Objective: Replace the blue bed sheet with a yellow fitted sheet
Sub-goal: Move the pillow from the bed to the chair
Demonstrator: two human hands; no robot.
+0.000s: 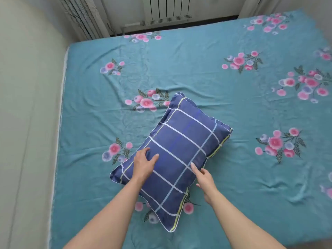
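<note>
A bed fills most of the frame, covered by the blue bed sheet (206, 72), a teal-blue cloth printed with clusters of pink and pale lilac flowers with dark leaves. The sheet lies spread flat across the whole mattress, with shallow creases running across the middle and some rumpling near the right edge. Along the left of the frame a pale greenish wall (27, 105) runs beside the bed, the sheet's edge meeting it in a thin white line. At the top of the frame, beyond the far edge of the bed, stands a white radiator (168, 11), with a patterned curtain (80, 17) hanging at the upper left and another pale drape at the upper right.

A pillow (181, 141) lies on the sheet in the lower middle of the frame, set diagonally from lower left to upper right. Its case is dark blue with a grid of white and light blue lines and a yellow-green stripe near the border.

Two bare forearms reach in from the bottom edge. The left hand (143, 164) rests on the pillow's left part, its grip released, fingers spread and slightly bent over the cloth. The right hand (204, 178) is at the pillow's right edge, forefinger stretched onto the case, the other fingers loosely curled and grasping nothing.
</note>
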